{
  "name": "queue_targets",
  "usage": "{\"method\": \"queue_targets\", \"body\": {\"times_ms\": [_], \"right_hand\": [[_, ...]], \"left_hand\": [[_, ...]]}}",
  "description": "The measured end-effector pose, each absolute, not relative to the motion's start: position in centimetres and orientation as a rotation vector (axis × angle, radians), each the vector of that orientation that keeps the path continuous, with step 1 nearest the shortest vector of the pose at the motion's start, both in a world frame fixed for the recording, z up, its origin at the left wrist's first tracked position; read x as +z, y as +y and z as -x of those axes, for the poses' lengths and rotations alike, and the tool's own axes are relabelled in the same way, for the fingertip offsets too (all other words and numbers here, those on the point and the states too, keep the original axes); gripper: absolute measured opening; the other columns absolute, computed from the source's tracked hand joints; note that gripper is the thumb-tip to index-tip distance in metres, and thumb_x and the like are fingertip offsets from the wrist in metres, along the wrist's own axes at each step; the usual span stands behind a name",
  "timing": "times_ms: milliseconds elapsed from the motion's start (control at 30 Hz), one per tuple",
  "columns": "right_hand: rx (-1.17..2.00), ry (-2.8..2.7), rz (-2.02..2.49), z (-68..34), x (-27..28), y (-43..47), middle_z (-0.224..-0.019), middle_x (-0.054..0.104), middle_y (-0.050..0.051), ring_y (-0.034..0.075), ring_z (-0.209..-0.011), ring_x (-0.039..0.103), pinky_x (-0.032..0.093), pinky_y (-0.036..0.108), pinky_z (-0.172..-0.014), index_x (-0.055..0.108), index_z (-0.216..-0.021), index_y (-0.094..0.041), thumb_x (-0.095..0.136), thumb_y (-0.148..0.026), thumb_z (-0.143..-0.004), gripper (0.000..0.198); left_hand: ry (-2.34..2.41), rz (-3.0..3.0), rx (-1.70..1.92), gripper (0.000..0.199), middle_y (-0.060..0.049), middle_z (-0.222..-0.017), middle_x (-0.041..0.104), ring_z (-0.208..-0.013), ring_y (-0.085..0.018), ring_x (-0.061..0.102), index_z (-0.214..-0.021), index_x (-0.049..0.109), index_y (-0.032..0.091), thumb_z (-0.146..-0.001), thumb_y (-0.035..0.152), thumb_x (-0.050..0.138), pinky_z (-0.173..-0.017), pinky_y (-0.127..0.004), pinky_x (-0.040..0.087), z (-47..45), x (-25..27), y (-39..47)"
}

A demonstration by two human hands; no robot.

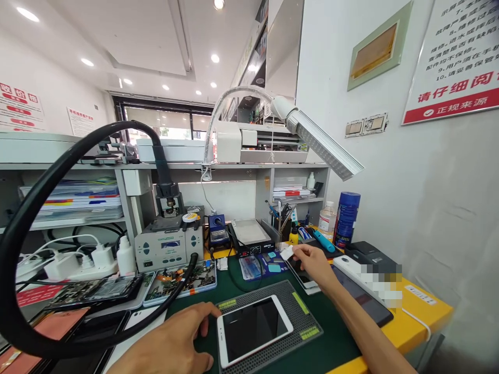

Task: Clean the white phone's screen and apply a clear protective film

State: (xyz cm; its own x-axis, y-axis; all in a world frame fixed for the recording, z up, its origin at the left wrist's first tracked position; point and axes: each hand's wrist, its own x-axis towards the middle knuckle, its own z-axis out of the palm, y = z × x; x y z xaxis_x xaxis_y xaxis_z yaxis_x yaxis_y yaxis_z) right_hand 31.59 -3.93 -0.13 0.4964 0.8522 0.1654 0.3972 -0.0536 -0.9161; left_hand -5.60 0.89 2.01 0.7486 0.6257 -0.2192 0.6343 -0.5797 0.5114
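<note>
A white tablet (253, 331) with a dark screen lies face up on a grey perforated mat (302, 319). To its left is my left hand (175, 335), thumb and index finger spread, holding nothing. The index fingertip reaches the tablet's upper left corner; whether it presses there I cannot tell. Beyond the mat, my right hand (314, 264) pinches a small white piece (287, 253), too small to identify. Under that hand lies a white-edged device (312, 284), partly hidden by the fingers and wrist.
A thick black hose (74, 150) loops across the left side from a soldering station (169, 246). Behind the mat is a tray of circuit boards (183, 283). A dark phone-like slab (366, 296), a white power strip (360, 278) and a blue can (346, 218) stand right. A lamp (327, 143) hangs above.
</note>
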Motion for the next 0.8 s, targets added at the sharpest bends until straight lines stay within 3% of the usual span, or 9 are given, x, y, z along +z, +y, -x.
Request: {"method": "queue_targets", "body": {"times_ms": [100,200,300,367,600,800], "right_hand": [[0.498,-1.136,1.720,-32.4,-0.3,-4.8,-0.109,0.067,0.005,0.020,-0.089,0.068,0.058,0.037,-0.076,0.064,-0.114,-0.015,0.061,-0.038,-0.098,0.028],[0.523,-1.265,1.730,-31.8,-0.3,-5.8,-0.088,0.067,0.001,0.014,-0.070,0.064,0.055,0.029,-0.064,0.065,-0.099,-0.014,0.059,-0.040,-0.099,0.027],[0.544,-1.394,1.703,-30.7,-0.1,-6.5,-0.063,0.055,-0.005,0.009,-0.049,0.049,0.041,0.022,-0.049,0.064,-0.080,-0.015,0.058,-0.045,-0.097,0.035],[0.544,-1.450,1.680,-30.4,0.1,-6.8,-0.057,0.050,-0.006,0.009,-0.045,0.041,0.033,0.022,-0.045,0.065,-0.074,-0.017,0.057,-0.049,-0.094,0.039],[0.547,-1.529,1.673,-30.4,0.5,-7.1,-0.055,0.055,-0.002,0.013,-0.048,0.044,0.033,0.025,-0.046,0.074,-0.080,-0.018,0.054,-0.052,-0.091,0.041],[0.420,-1.588,1.688,-29.5,0.3,-7.0,-0.079,0.073,0.004,0.020,-0.069,0.061,0.044,0.029,-0.062,0.075,-0.080,-0.019,0.057,-0.042,-0.090,0.031]], "left_hand": [[0.944,-2.362,-0.019,0.061,-0.001,-0.108,0.061,-0.097,-0.021,0.060,-0.128,0.052,0.027,-0.069,0.034,0.065,-0.083,-0.029,0.046,5.7,1.7,1.1],[0.956,-2.356,-0.032,0.061,-0.001,-0.109,0.060,-0.097,-0.021,0.060,-0.129,0.051,0.027,-0.070,0.034,0.065,-0.083,-0.029,0.046,5.6,1.8,1.0],[0.969,-2.360,-0.056,0.060,-0.002,-0.110,0.060,-0.099,-0.022,0.060,-0.129,0.051,0.026,-0.071,0.033,0.064,-0.086,-0.031,0.046,5.4,2.0,0.8],[0.983,-2.349,-0.064,0.061,-0.002,-0.111,0.060,-0.100,-0.022,0.060,-0.131,0.050,0.027,-0.072,0.033,0.063,-0.086,-0.031,0.046,5.4,2.1,0.7],[1.005,-2.353,-0.091,0.061,-0.003,-0.112,0.060,-0.099,-0.023,0.060,-0.132,0.049,0.028,-0.072,0.033,0.062,-0.085,-0.032,0.046,5.3,1.9,0.8],[1.018,-2.360,-0.084,0.061,-0.002,-0.111,0.060,-0.100,-0.022,0.060,-0.132,0.049,0.029,-0.073,0.032,0.062,-0.087,-0.031,0.046,5.1,2.0,0.7]]}}
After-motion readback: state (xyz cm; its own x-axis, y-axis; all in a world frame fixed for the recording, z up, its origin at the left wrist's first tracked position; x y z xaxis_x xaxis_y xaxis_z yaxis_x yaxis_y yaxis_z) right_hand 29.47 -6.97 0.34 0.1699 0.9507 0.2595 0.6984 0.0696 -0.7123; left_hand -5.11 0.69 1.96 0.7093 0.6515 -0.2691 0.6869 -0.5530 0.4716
